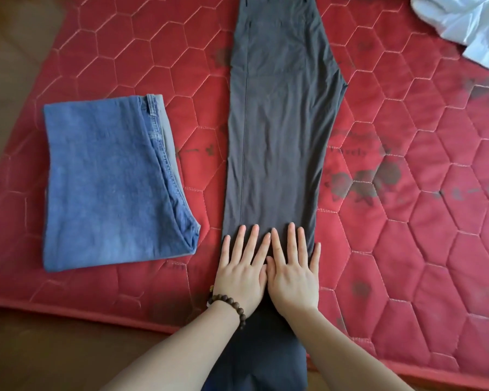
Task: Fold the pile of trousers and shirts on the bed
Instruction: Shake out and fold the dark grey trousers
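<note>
Dark grey trousers lie lengthwise down the middle of the red quilted mattress, one leg laid over the other, waistband at the far end. Their lower end hangs over the near edge. My left hand and my right hand lie side by side, palms down with fingers straight, pressing flat on the trousers near the mattress's front edge. A beaded bracelet is on my left wrist. Folded blue jeans sit to the left, on top of a grey folded garment whose edge shows along their right side.
A crumpled white shirt lies at the far right corner of the mattress. Brown floor shows to the left and in front of the mattress. Dark stains mark the red cover on the right.
</note>
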Demonstrator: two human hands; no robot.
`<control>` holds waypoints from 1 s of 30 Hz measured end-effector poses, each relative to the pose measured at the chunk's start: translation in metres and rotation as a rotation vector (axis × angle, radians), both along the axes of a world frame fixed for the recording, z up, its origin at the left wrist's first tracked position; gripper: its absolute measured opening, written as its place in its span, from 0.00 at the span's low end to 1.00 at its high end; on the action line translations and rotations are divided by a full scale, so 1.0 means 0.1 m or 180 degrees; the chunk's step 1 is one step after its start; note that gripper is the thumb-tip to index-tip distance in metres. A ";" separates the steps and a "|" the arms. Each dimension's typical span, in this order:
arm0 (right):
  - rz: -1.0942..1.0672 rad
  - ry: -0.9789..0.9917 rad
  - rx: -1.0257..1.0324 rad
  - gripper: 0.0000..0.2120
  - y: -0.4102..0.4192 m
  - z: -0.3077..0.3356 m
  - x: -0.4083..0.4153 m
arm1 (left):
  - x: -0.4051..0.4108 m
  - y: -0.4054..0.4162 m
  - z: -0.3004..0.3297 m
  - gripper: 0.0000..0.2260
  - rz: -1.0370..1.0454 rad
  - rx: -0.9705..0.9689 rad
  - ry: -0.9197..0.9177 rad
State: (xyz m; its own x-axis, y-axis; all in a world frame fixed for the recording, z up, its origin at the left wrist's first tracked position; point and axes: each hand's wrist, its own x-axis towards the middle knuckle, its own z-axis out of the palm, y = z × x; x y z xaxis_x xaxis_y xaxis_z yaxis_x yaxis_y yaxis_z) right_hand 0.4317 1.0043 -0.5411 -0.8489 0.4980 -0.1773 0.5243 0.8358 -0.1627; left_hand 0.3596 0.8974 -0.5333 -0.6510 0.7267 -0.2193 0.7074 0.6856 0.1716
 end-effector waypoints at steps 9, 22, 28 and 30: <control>0.0112 -0.0024 -0.0060 0.26 -0.50 -0.03 0.70 | 0.75 -0.51 0.02 0.26 0.0236 -0.0099 -0.0010; -0.0286 0.0100 -0.0910 0.32 -0.87 0.36 1.20 | 1.15 -1.04 0.31 0.29 0.1089 0.0975 -0.0812; -0.1390 0.0890 -0.1641 0.34 -0.85 0.50 1.20 | 1.08 -1.01 0.38 0.29 0.2326 0.1647 -0.1625; -0.1796 0.1016 -0.2042 0.35 -0.80 0.50 1.20 | 1.08 -1.05 0.37 0.28 0.2502 0.1504 -0.1714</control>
